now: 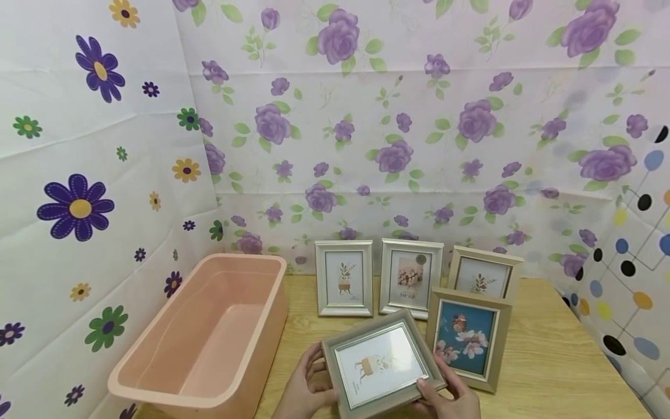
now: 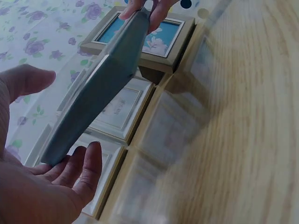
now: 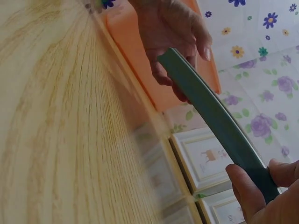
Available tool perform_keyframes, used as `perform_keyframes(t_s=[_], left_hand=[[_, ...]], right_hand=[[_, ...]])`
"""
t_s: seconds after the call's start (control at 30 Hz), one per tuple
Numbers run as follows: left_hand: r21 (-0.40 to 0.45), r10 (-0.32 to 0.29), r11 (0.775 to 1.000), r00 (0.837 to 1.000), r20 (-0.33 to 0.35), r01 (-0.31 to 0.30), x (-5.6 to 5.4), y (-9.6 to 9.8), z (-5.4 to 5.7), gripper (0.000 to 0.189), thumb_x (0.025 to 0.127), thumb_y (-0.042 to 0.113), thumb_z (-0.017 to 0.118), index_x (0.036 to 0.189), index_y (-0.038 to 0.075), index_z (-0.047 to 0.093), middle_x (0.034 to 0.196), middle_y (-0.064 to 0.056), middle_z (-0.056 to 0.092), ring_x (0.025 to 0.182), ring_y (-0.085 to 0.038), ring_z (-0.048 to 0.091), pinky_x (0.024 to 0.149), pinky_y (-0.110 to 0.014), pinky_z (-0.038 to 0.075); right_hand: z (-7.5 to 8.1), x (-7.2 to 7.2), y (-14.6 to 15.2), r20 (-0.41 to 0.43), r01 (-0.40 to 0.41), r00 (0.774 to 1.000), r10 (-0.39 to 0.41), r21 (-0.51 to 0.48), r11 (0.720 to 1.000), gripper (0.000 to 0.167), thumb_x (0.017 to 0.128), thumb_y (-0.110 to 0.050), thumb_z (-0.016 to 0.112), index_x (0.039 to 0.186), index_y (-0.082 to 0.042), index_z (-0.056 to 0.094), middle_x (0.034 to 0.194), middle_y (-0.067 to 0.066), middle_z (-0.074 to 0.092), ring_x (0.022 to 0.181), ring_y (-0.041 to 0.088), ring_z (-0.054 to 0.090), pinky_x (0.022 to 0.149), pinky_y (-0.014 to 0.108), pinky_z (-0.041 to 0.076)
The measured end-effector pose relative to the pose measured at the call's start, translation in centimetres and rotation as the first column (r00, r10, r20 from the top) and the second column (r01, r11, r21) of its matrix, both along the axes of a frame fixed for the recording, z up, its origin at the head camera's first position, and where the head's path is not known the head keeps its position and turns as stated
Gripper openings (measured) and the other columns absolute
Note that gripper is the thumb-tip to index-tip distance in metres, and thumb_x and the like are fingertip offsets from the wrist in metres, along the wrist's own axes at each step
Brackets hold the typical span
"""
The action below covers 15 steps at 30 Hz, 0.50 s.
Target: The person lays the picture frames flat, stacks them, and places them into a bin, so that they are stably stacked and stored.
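Observation:
A grey-taupe picture frame (image 1: 379, 366) with a potted-plant print is held tilted over the table, its glass facing up. My right hand (image 1: 452, 396) pinches its right end, thumb on the front rim and fingers behind. At the opposite end, my left hand (image 1: 306, 384) has its fingertips against the frame's edge. In the left wrist view the left thumb (image 2: 32, 79) stands away from the frame. Just behind the right hand stands a frame with a blue blossom picture (image 1: 468, 337).
Two silvery-white frames, one with a plant print (image 1: 344, 278) and one with a flower print (image 1: 410, 276), stand along the back. A beige frame (image 1: 484, 273) stands partly hidden behind the blossom one. At left is a pink plastic tub (image 1: 277, 291) on the wooden table (image 1: 555, 361).

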<state>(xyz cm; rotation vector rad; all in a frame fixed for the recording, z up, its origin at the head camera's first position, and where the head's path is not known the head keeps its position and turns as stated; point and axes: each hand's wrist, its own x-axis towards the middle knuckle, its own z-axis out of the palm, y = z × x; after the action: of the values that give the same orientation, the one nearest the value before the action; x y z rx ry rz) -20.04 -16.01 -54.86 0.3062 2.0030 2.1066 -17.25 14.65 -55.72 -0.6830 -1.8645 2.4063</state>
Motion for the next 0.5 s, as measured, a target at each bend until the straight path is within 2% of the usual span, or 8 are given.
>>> perform_keyframes(t_s=[0.07, 0.13, 0.2, 0.27, 0.33, 0.4, 0.43, 0.5], left_hand=[[0.043, -0.034, 0.999, 0.999, 0.011, 0.033, 0.4, 0.1, 0.2, 0.113, 0.089, 0.014, 0.09, 0.168, -0.011, 0.014, 0.17, -0.038, 0.029, 0.124, -0.004, 0.06, 0.093, -0.025, 0.059], [0.057, -0.072, 0.996, 0.997, -0.006, 0.072, 0.5, 0.1, -0.2, 0.117, 0.088, 0.014, 0.091, 0.169, -0.01, 0.011, 0.171, -0.038, 0.024, 0.125, -0.004, 0.06, 0.091, -0.026, 0.06], [0.056, -0.113, 0.992, 0.992, -0.062, 0.117, 0.3, -0.2, -1.6, 0.124, 0.086, 0.015, 0.093, 0.17, -0.01, 0.006, 0.17, -0.041, 0.018, 0.125, -0.004, 0.06, 0.089, -0.029, 0.062], [0.036, -0.149, 0.987, 0.978, -0.149, 0.156, -0.4, -0.7, -4.1, 0.128, 0.086, 0.02, 0.093, 0.17, -0.009, 0.001, 0.166, -0.046, 0.011, 0.129, -0.002, 0.056, 0.089, -0.03, 0.063], [-0.093, -0.153, 0.987, 0.955, -0.253, 0.133, -1.3, -1.3, -7.0, 0.136, 0.084, 0.027, 0.096, 0.171, -0.006, -0.002, 0.162, -0.048, 0.012, 0.135, -0.001, 0.049, 0.095, -0.029, 0.06], [-0.242, -0.148, 0.968, 0.933, -0.329, 0.068, -2.2, -1.9, -9.3, 0.141, 0.08, 0.03, 0.099, 0.172, -0.001, -0.003, 0.161, -0.045, 0.016, 0.143, -0.007, 0.042, 0.104, -0.028, 0.055], [-0.308, -0.146, 0.951, 0.926, -0.348, 0.034, -2.6, -2.1, -10.3, 0.144, 0.077, 0.032, 0.101, 0.173, 0.001, -0.002, 0.162, -0.043, 0.018, 0.147, -0.011, 0.039, 0.108, -0.029, 0.052], [-0.439, -0.145, 0.898, 0.928, -0.344, -0.023, -3.2, -2.3, -11.1, 0.151, 0.07, 0.033, 0.105, 0.174, 0.003, -0.001, 0.166, -0.038, 0.023, 0.153, -0.023, 0.035, 0.114, -0.029, 0.046]], right_hand=[[-0.2, 0.1, 0.0, 0.0, 0.001, 1.0, -0.001, -0.004, 1.0, 0.062, 0.085, 0.0, 0.09, 0.132, -0.038, 0.075, 0.132, 0.028, 0.067, 0.086, 0.034, 0.081, 0.075, 0.045, 0.069], [-0.4, 0.3, 0.0, 0.019, 0.003, 1.0, -0.003, -0.015, 1.0, 0.066, 0.085, -0.002, 0.091, 0.142, -0.028, 0.071, 0.127, 0.022, 0.07, 0.087, 0.035, 0.081, 0.076, 0.046, 0.069], [-0.7, 0.4, 0.1, 0.042, -0.006, 0.999, 0.007, -0.031, 1.0, 0.079, 0.085, -0.004, 0.092, 0.156, -0.014, 0.061, 0.119, 0.015, 0.074, 0.086, 0.037, 0.082, 0.076, 0.048, 0.069], [-0.9, 0.6, 0.2, 0.075, -0.028, 0.997, 0.032, -0.051, 0.998, 0.088, 0.085, -0.007, 0.093, 0.162, -0.008, 0.051, 0.109, 0.009, 0.076, 0.085, 0.038, 0.082, 0.075, 0.048, 0.069], [-1.1, 0.7, 0.4, 0.091, -0.076, 0.993, 0.081, -0.059, 0.995, 0.097, 0.086, -0.009, 0.092, 0.165, -0.002, 0.038, 0.102, 0.007, 0.077, 0.084, 0.037, 0.083, 0.075, 0.048, 0.068], [-1.3, 0.7, 0.6, 0.099, -0.13, 0.986, 0.134, -0.048, 0.99, 0.098, 0.086, -0.01, 0.092, 0.165, -0.001, 0.034, 0.1, 0.008, 0.078, 0.086, 0.035, 0.083, 0.077, 0.048, 0.068], [-1.3, 0.6, 0.7, 0.1, -0.151, 0.983, 0.152, -0.025, 0.988, 0.098, 0.085, -0.011, 0.092, 0.164, -0.001, 0.035, 0.1, 0.008, 0.077, 0.086, 0.034, 0.082, 0.077, 0.048, 0.068], [-1.4, 0.5, 1.0, 0.111, -0.19, 0.976, 0.185, 0.033, 0.981, 0.098, 0.083, -0.013, 0.094, 0.162, -0.001, 0.037, 0.104, 0.009, 0.077, 0.087, 0.031, 0.081, 0.077, 0.047, 0.067]])
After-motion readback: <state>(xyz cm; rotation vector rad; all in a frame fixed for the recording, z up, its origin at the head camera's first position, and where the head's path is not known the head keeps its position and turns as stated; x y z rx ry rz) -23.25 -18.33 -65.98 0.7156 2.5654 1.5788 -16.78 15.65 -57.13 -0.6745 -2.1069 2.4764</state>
